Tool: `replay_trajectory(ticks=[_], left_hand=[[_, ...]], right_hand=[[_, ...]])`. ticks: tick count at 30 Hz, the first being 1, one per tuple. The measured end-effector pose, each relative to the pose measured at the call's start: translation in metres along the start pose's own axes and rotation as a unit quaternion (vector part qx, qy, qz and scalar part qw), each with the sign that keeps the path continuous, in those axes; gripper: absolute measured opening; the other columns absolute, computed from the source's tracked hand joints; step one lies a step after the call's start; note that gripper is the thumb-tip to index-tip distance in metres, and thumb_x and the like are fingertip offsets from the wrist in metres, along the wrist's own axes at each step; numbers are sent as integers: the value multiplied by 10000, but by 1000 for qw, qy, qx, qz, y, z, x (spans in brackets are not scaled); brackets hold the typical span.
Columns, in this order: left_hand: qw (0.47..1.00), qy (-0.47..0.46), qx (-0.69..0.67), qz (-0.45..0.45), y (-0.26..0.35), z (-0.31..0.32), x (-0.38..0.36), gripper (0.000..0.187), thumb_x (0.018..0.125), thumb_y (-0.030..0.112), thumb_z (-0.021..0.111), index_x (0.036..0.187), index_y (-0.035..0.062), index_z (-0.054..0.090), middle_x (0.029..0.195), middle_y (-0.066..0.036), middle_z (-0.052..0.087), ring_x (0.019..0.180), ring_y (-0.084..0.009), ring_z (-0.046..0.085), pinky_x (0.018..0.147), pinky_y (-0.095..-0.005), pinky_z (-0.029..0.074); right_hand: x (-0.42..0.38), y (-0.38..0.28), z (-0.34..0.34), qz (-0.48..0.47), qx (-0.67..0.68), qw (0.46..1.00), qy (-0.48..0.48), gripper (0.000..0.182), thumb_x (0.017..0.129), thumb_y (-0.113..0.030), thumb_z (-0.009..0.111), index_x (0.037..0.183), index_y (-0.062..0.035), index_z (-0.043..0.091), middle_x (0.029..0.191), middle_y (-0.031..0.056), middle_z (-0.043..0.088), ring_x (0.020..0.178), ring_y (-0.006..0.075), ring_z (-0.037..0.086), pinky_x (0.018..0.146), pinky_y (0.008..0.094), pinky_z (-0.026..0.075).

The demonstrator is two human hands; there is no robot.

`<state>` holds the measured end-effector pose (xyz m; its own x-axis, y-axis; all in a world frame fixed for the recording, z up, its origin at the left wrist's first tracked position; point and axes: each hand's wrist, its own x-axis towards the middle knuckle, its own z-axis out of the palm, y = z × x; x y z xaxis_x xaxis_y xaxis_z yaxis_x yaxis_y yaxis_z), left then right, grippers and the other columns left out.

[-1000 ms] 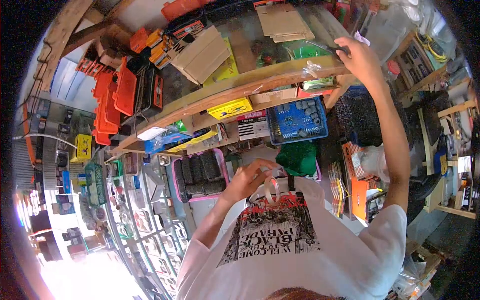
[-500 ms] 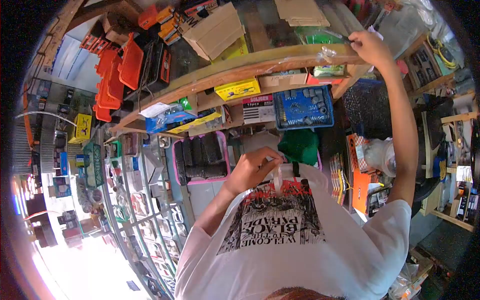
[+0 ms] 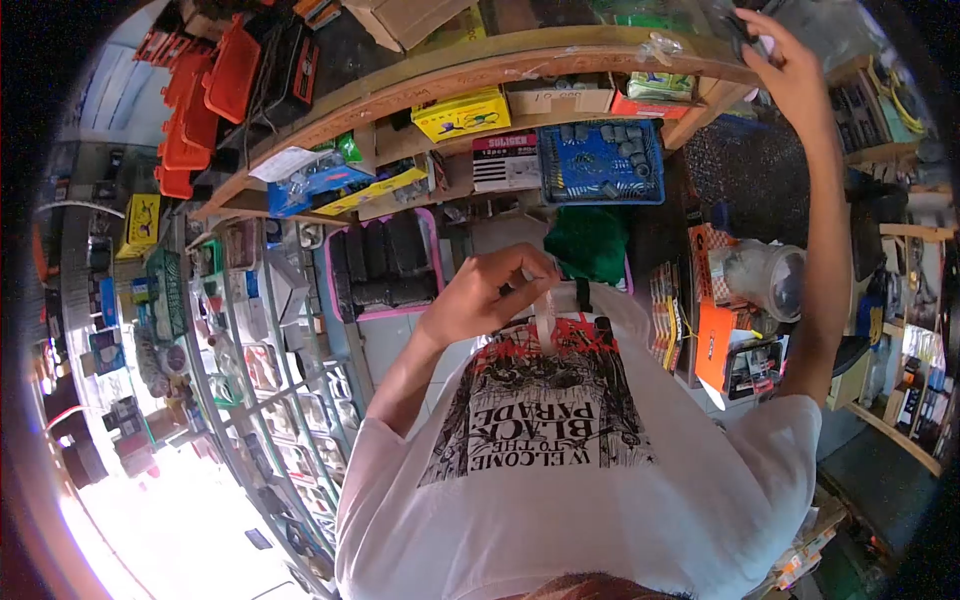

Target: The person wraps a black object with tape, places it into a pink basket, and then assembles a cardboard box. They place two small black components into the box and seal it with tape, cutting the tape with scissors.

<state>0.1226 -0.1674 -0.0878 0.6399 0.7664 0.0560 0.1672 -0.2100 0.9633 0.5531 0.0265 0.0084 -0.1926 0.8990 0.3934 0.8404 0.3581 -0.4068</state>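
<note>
My left hand [image 3: 492,290] is in front of my chest, thumb and fingers pinched on a narrow, translucent plastic strip [image 3: 545,325] that hangs against my white printed T-shirt [image 3: 560,490]. At the upper right, my right hand [image 3: 790,70] reaches to the end of the wooden shelf [image 3: 540,62]. Its thumb and fingers curl around something small and dark that I cannot make out, with clear plastic close by. Below the shelf edge, between the two hands, sits a blue tray [image 3: 600,165] of sockets and bits.
Orange cases [image 3: 230,75] stand at the upper left. A yellow box [image 3: 460,115] lies in the shelf's lower level. Below are a pink-rimmed basket [image 3: 437,250] of black packs and a green cloth-like item [image 3: 590,243]. A clear jar [image 3: 780,280] stands to the right, racks to the left.
My right hand has left the shelf's front edge, moved up and right, and its fingers have spread around a dark item. My left hand keeps its pinch. The view has tilted downward.
</note>
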Motion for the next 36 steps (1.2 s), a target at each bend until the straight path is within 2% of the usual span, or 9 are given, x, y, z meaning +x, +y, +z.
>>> replay_trajectory(ticks=[3, 5, 8, 10, 12, 21, 24, 29, 36], left_hand=[[1000, -18, -13, -13, 7, -7, 0, 46, 995, 2, 614, 1032, -19, 597, 1185, -174, 665, 1032, -247, 694, 826, -335, 574], [999, -29, -31, -11, 7, -8, 1, 42, 997, 8, 615, 1019, -19, 592, 1186, -177, 670, 1029, -257, 695, 826, -346, 570], [999, -29, -27, 18, -1, -7, 5, 89, 991, 40, 607, 1067, -5, 593, 1158, -139, 703, 980, -257, 728, 732, -356, 586], [999, -34, -39, 4, -3, -4, 6, 85, 1002, 50, 598, 1063, -8, 592, 1159, -141, 705, 971, -253, 731, 729, -355, 581], [998, -36, -43, -5, -3, -3, 9, 95, 1014, 70, 595, 1069, -6, 601, 1143, -138, 712, 955, -242, 735, 729, -354, 575], [996, -44, 0, -75, 10, -1, 12, 231, 1054, 204, 590, 1189, 28, 656, 1051, -114, 745, 921, -210, 740, 759, -368, 554], [996, -39, -3, -77, 11, 1, 11, 242, 1060, 210, 580, 1193, 22, 655, 1057, -125, 744, 932, -219, 739, 767, -375, 553], [989, -60, -27, -133, 22, -1, 9, 225, 1075, 130, 524, 1206, -2, 650, 1142, -128, 704, 1056, -218, 684, 903, -357, 539], [991, -57, -3, -120, 13, -1, 3, 207, 1000, 82, 651, 1194, 11, 649, 1164, -111, 701, 1050, -213, 700, 806, -332, 560]], right_hand=[[-35, -18, -2, -52, 203, 972, -104, 396, 950, -32, 663, 1344, -43, 622, 1079, 15, 713, 846, 59, 642, 737, 242, 523], [-61, -57, 1, -134, 214, 947, -196, 410, 891, -23, 714, 1292, -29, 630, 999, 10, 692, 768, 75, 609, 738, 252, 507], [-103, -95, 10, 12, 309, 866, -392, 687, 680, -176, 907, 1296, -65, 624, 948, 30, 654, 748, 108, 583, 676, 275, 499], [-110, -114, 18, -2, 275, 804, -527, 631, 683, -262, 900, 1219, -55, 639, 882, 48, 676, 715, 145, 628, 649, 316, 519], [-117, -126, 29, -91, 178, 793, -576, 604, 653, -273, 875, 1165, -38, 660, 847, 95, 704, 645, 197, 662, 606, 332, 508], [-135, -128, 79, -113, 277, 746, -595, 525, 708, -260, 810, 1146, -7, 670, 796, 108, 705, 646, 236, 673, 596, 356, 492], [-119, -140, 78, -85, 236, 692, -677, 539, 743, -271, 801, 1182, 5, 657, 890, 160, 738, 778, 255, 719, 717, 406, 549], [-122, -135, 89, -94, 290, 695, -651, 489, 740, -221, 778, 1160, 1, 666, 693, 83, 673, 595, 186, 614, 569, 352, 467], [-119, -133, 95, -103, 287, 688, -659, 487, 761, -187, 775, 1190, 15, 663, 716, 88, 703, 617, 158, 646, 594, 316, 497]])
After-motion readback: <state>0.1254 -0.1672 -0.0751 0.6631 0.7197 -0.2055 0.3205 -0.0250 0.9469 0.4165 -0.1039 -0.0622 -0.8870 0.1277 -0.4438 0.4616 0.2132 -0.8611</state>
